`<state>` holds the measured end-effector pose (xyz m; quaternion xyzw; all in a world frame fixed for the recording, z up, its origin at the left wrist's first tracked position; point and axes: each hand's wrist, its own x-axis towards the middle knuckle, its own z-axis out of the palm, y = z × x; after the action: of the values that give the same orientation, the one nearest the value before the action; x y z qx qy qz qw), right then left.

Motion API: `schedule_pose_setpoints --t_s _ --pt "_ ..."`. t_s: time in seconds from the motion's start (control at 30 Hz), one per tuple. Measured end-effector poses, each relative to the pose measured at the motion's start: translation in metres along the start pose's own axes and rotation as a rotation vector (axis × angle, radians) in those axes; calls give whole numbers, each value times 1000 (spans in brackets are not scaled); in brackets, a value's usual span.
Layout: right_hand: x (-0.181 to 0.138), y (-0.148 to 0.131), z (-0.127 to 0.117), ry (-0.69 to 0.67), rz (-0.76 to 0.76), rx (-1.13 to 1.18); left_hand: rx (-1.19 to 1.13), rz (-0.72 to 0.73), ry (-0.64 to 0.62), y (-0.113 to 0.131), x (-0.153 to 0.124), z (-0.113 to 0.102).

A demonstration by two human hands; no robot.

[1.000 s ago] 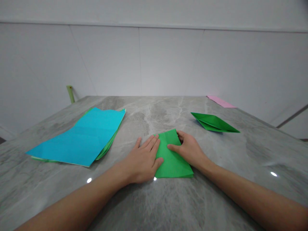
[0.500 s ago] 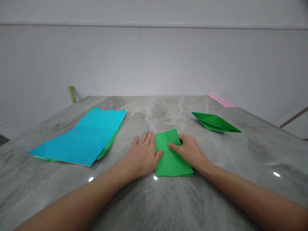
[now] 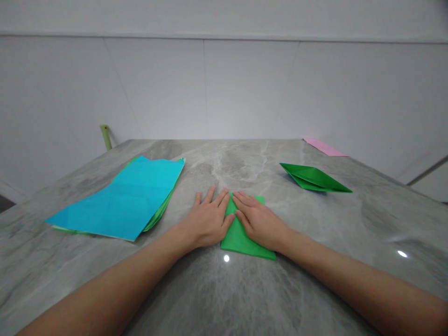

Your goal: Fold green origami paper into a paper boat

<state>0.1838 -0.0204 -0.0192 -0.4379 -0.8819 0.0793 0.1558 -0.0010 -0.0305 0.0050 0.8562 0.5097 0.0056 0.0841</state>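
A folded piece of green paper (image 3: 245, 243) lies flat on the grey marbled table, close in front of me. My left hand (image 3: 210, 219) rests palm down along its left edge, fingers spread, with the thumb on the paper. Across the paper's middle and right side lies my right hand (image 3: 259, 217), flat, its fingers stretched toward the upper left edge. Much of the sheet is hidden under the right hand. The two thumbs almost touch.
To the left lies a stack of paper (image 3: 122, 200), blue on top with green sheets beneath. A folded green paper shape (image 3: 313, 177) with pointed ends sits at the right. Pink paper (image 3: 324, 147) lies at the table's far right edge. A white wall (image 3: 245, 88) stands behind.
My right hand has let go of the paper's right edge and moved left to lie flat over it. The paper has turned slightly; my left hand stays at its left edge.
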Motion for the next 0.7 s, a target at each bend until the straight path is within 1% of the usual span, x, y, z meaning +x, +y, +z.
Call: schedule_pose_setpoints --t_s 0.23,0.33,0.57,0.7 --pt "0 0 -4 -10 -4 -19 52 13 -104 11 -21 -11" --pt "0 1 -3 -14 -11 -18 75 46 -113 19 -32 -17" --pt "1 2 -2 7 -24 10 122 165 -16 43 -53 -25" --pt "1 4 -1 26 -36 -4 95 207 48 58 -65 -21"
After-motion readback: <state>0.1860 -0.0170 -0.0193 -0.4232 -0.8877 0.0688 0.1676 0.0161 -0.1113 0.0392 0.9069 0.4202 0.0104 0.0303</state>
